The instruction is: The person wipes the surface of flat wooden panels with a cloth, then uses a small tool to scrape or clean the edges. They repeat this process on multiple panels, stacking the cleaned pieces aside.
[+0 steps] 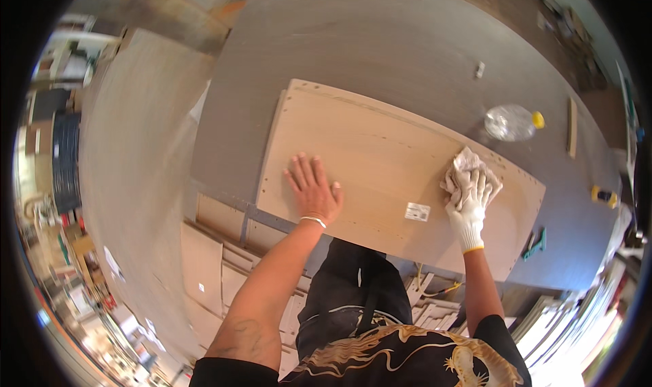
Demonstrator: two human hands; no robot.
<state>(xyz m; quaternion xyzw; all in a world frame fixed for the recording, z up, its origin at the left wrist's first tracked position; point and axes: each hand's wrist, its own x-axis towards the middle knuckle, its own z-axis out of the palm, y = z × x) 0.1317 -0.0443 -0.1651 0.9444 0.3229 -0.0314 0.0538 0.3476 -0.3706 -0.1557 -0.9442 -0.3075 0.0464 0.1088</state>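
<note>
A pale wooden panel [380, 163] with small holes along its edges lies flat on a grey worktable [353, 33]; a second board edge shows beneath its left side. My bare left hand [316, 191] rests palm down on the panel's left part, fingers spread. On the right part, my right hand [468, 207] wears a white knit glove and presses a crumpled light rag [467, 161] against the surface, fingers curved over it. A white printed label [417, 212] is stuck on the panel between my hands, nearer the right one.
Beyond the panel lies a clear plastic bottle [511, 122] with a yellow cap. Farther right are a wooden strip [572, 127], a yellow-and-black tool [604, 197] and a green-handled tool [535, 245]. Several boards [204, 265] are stacked below the table's near edge.
</note>
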